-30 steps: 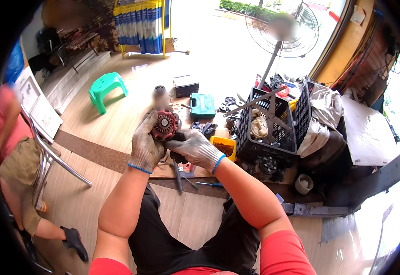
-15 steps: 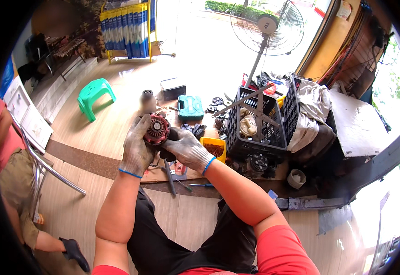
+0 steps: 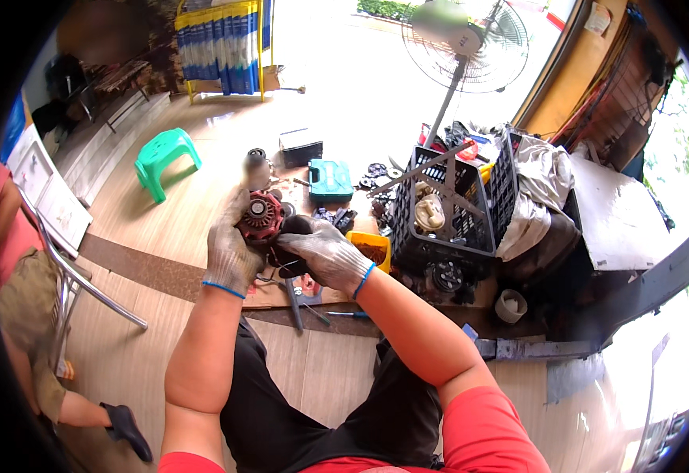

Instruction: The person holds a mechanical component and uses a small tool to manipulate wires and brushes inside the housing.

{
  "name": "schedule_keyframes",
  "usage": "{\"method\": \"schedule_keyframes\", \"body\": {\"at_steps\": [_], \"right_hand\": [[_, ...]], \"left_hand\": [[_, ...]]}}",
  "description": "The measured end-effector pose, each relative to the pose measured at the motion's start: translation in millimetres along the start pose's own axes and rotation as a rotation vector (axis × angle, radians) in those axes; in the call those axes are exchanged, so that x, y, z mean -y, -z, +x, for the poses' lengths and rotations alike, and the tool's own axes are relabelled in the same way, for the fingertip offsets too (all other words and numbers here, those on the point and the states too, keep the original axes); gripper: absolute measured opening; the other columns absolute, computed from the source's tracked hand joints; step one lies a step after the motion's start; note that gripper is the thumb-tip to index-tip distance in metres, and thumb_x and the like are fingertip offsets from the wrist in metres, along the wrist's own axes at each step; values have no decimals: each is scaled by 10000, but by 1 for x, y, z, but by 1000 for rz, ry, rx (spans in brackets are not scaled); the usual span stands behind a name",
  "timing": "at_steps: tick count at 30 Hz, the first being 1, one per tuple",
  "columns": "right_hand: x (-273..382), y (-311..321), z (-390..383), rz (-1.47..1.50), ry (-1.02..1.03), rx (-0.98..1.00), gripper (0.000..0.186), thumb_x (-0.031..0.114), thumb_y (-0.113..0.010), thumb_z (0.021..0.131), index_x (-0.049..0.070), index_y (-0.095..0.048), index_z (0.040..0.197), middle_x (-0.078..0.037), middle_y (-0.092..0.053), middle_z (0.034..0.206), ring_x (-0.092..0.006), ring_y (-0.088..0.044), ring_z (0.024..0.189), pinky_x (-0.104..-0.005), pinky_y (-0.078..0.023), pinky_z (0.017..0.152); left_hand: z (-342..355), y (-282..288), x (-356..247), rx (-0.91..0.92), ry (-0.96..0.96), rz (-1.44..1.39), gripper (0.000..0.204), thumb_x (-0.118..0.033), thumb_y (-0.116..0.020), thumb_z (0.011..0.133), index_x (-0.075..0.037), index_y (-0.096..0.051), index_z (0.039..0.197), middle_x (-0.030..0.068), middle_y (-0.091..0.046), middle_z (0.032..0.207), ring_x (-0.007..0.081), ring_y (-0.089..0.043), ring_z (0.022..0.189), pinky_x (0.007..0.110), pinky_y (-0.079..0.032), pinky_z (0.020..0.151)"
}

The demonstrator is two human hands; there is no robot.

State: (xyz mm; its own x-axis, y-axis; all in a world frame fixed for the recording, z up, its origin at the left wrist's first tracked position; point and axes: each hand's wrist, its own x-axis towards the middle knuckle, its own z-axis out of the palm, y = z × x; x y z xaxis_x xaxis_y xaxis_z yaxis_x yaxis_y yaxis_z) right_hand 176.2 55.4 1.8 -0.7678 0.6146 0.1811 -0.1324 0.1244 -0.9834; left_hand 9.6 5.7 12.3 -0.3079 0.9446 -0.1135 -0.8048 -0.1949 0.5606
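Note:
My left hand (image 3: 231, 248), in a grey knit glove with blue cuff, grips the left side of a round reddish motor-like part (image 3: 263, 214) with a slotted ring and central shaft. My right hand (image 3: 324, 254), gloved alike, is closed on the part's right and lower side; some fingers are hidden in dark shadow. Below them, a dark bar tool (image 3: 294, 310) and a blue screwdriver (image 3: 347, 314) lie on cardboard (image 3: 268, 295). A teal tool case (image 3: 330, 180) and yellow bin (image 3: 368, 248) sit beyond.
Black crates (image 3: 447, 236) with cloths (image 3: 537, 189) and a standing fan (image 3: 468, 41) are right. A green stool (image 3: 160, 158), metal chair frame (image 3: 119, 310) and seated person (image 3: 21, 292) are left. A small white pot (image 3: 510, 306) stands right of the cardboard.
The scene has shifted left in the view since a second ago. Both hands still hold the round part; my right hand's fingers have moved slightly lower around it.

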Motion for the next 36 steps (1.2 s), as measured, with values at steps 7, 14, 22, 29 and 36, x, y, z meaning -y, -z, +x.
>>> {"method": "schedule_keyframes", "body": {"at_steps": [7,14,22,29,36], "right_hand": [[13,-19,3,113,-31,-31,220,158,-730,889,-9,-698,1029,-67,-691,836,-93,-637,685,-245,-522,616],[-10,-23,23,-77,-201,-93,96,109,-647,870,26,-687,894,-74,-653,693,-176,-653,658,-323,-536,595],[-33,-14,41,-1243,265,115,177,139,-724,759,77,-769,918,-153,-727,807,-339,-719,793,-410,-561,697],[-19,-34,47,157,-239,-84,203,138,-605,905,-9,-694,1014,-213,-715,944,-310,-713,922,-407,-558,843],[5,-21,12,-531,6,-217,224,239,-605,933,53,-707,1005,-226,-704,948,-410,-683,952,-466,-549,826]], "left_hand": [[-1,8,-12,87,-6,49,283,-243,-524,1040,-20,-614,1188,182,-696,1110,313,-702,957,474,-604,856],[4,24,-24,191,43,162,481,-319,-510,1043,25,-536,1379,217,-619,1318,343,-622,1187,489,-484,1080],[16,25,-35,196,129,129,573,-331,-541,1015,1,-442,1472,205,-531,1451,377,-522,1326,528,-356,1171],[34,61,-75,262,149,170,589,-333,-567,992,18,-463,1454,188,-526,1461,341,-490,1357,504,-316,1197],[35,54,-73,201,111,142,658,-259,-579,949,47,-380,1497,186,-485,1507,324,-480,1372,453,-408,1119]]}}
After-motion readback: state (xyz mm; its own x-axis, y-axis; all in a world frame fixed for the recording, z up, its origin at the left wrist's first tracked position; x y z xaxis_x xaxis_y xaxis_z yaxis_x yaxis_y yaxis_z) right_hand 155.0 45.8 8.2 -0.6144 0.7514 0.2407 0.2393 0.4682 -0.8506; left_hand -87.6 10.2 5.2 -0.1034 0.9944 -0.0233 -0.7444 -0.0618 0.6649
